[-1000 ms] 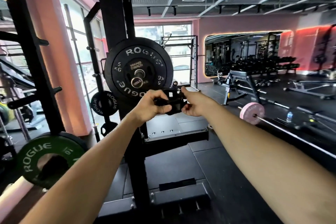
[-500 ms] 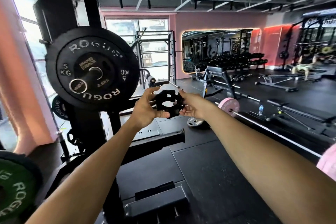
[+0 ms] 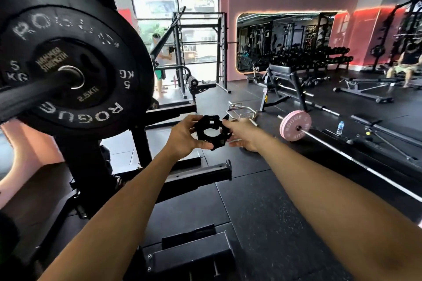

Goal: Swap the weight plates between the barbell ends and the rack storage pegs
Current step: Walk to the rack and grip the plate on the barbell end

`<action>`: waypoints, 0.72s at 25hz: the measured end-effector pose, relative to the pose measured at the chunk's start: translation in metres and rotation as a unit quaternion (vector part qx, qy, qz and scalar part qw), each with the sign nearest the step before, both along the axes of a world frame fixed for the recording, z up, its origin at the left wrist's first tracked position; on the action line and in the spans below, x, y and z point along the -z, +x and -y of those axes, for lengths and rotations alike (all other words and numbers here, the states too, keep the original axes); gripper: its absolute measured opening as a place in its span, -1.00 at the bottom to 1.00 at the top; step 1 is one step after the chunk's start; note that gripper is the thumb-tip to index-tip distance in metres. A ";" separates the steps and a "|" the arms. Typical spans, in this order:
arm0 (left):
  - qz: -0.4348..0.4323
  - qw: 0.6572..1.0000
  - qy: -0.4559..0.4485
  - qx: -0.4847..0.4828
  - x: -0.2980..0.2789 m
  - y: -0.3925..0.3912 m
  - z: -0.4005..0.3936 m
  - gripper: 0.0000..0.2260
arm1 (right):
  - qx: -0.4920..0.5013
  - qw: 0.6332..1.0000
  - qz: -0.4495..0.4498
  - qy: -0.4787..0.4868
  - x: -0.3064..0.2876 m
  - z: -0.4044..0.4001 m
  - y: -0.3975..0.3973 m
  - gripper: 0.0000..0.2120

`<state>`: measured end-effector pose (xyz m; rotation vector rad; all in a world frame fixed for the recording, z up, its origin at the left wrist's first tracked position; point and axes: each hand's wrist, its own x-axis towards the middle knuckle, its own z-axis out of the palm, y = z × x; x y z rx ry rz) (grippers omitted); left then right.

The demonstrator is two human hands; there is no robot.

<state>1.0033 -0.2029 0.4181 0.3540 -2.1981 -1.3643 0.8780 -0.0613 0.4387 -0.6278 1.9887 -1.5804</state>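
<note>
A black barbell collar (image 3: 211,132) with a round hole is held in mid-air between both hands. My left hand (image 3: 183,136) grips its left side and my right hand (image 3: 243,134) pinches its right side. At upper left a black 5 kg Rogue plate (image 3: 109,36) sits on the barbell sleeve (image 3: 34,93), with a smaller 2.5 kg plate (image 3: 91,91) in front of it. The collar is off the sleeve, to its lower right. The black rack upright (image 3: 84,162) stands behind the plates.
A pink Rogue plate (image 3: 294,124) sits on a barbell lying on the floor to the right, with a water bottle (image 3: 340,127) beside it. A bench frame (image 3: 283,84) and a hex bar stand behind. Rack base rails (image 3: 194,173) cross the floor below my hands. People are far off.
The view has swung right and closer, so the loaded plates now sit at far left. Both hands keep hold of the collar, which has moved away from the sleeve end.
</note>
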 end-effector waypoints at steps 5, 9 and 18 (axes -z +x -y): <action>0.036 0.999 -0.004 0.003 0.046 -0.072 0.065 -0.22 | 0.000 1.000 0.016 0.011 0.040 0.066 -0.065 -0.85; 0.070 0.997 0.023 0.007 0.093 -0.142 0.131 -0.22 | 0.018 0.998 0.054 0.036 0.086 0.134 -0.128 -0.92; 0.191 0.981 0.035 0.007 0.237 -0.257 0.227 -0.19 | 0.085 0.980 0.136 0.115 0.236 0.238 -0.237 -0.76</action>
